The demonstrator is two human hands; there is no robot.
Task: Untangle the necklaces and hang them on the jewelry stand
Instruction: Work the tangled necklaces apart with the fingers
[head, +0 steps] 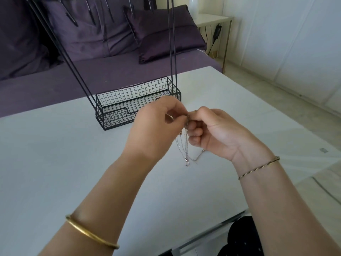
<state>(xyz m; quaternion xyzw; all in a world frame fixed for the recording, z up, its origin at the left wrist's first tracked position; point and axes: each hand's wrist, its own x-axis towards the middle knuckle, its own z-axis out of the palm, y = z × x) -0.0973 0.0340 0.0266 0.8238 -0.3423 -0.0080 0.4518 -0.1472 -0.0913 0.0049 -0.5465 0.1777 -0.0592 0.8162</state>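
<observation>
Both hands meet over the table (55, 154), left hand (156, 124) and right hand (215, 132) each pinching the tangled necklaces (185, 146) at the top, chains hanging straight down from the pinch, jewelry stand (137, 106) just behind, nearer the left.

Both forearms rise from the lower edge toward mid-frame, where the left hand (156, 126), knuckles up, and the right hand (214, 133), palm showing, meet fingertip to fingertip, each pinching the necklaces (186, 152).
</observation>
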